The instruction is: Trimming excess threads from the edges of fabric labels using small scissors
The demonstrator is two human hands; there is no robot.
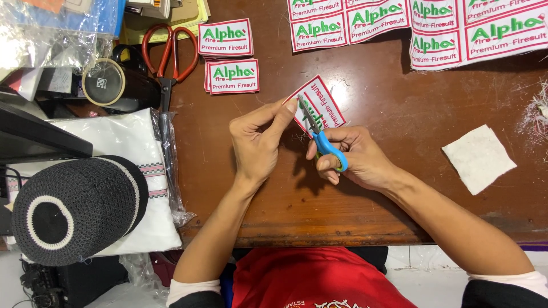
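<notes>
Left hand (257, 142) pinches stiff embroidered patch (319, 105); right hand (354, 157) w/ blue-handled scissors (319, 134), grip closed round handles.

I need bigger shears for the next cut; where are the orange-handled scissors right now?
In the head view, the orange-handled scissors lie at the upper left of the wooden table, between the black mug and the two stacks of embroidered patches.

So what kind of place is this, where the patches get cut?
Probably a small sewing or embroidery workshop. The hands trim an embroidered patch with small blue scissors, more finished patches lie stacked on the wooden table, and big orange-handled shears lie nearby.
</notes>
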